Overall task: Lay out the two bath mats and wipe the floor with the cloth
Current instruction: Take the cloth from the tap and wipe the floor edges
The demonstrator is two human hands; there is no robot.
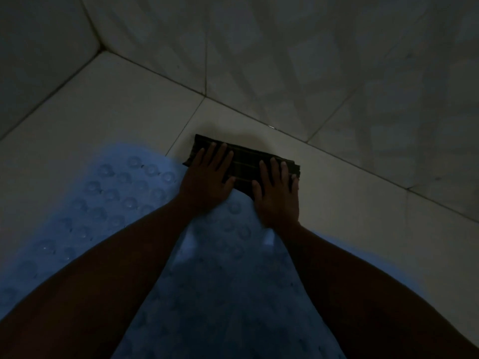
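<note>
Dim tiled floor held a blue mat — beyond its edge, left hand and right hand pressed flat, fingers straight, gripping nothing, on a dark folded cloth.

Left hand: we see it flat, palm down, fingers straight and slightly spread, pointing away from us.
Right hand: flat too, palm down, fingers straight and close together, thumb out toward the left hand.
Spacing: hands side by side, near but apart.
Arms: both bare forearms reach forward from the lower corners, converging toward the hands.
Light: dim, so we cannot make out finer detail.
</note>
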